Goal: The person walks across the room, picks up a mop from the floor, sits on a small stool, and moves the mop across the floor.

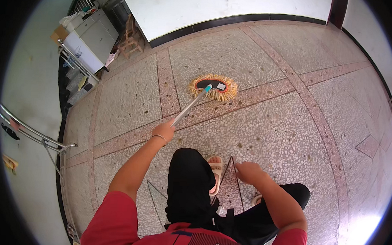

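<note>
A flat mop with a fringed yellow head (231, 93) lies on the terrazzo floor (266, 138) ahead of me. Its head has a dark centre with an orange edge and a small white piece on it. From a teal joint, the metal mop pole (190, 108) slants down to my left hand (164, 131), which grips it and has a bracelet at the wrist. My right hand (248, 172) is loosely curled over the floor beside my sandal (215, 175), off the pole; whether its fingers are fully closed is hard to see.
A metal rail (33, 133) runs along the left wall. Further up on the left are steps (77, 89) with another rail, a white cabinet (97, 34) with things on top, and a wooden chair (130, 42). A white wall (226, 7) with dark skirting bounds the floor ahead.
</note>
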The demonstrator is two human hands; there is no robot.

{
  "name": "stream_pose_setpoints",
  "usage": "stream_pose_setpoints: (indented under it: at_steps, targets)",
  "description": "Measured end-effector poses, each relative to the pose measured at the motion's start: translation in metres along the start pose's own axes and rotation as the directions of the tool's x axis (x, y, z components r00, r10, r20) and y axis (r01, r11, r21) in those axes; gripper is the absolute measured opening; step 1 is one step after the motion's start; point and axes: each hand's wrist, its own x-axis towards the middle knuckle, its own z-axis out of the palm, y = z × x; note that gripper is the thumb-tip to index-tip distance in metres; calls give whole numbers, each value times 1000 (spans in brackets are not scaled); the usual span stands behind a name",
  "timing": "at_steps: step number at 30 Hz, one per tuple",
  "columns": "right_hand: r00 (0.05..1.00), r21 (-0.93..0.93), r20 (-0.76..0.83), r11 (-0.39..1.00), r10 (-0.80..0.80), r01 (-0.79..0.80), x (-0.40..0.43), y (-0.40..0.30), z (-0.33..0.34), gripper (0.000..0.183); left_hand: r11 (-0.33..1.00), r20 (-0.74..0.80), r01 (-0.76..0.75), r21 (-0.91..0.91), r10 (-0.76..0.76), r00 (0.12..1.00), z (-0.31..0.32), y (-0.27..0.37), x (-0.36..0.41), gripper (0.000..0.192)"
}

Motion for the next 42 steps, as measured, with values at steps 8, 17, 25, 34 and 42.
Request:
stream_pose_setpoints:
  at_steps: [8,17,25,34,42]
  targets:
    - [999,19,-46,1000,-12,12,-2,8,3,20,990,174,138,5,-137,975,-29,-43,-125,44]
    - [993,-41,13,992,-120,121,13,-15,-1,16,930,150,359,-76,-345,926,-42,-81,-274,43]
    - [995,-48,0,994,-97,96,5,-29,5,27,977,67,215,-8,-214,975,-11,-79,-107,42]
    - [1000,-21,20,1000,-12,12,-1,-38,17,32,989,49,132,-66,-129,990,-20,-37,-31,41]
    - [999,-43,3,998,-48,48,16,-68,14,32,997,192,55,58,-65,979,-72,-95,-145,42]
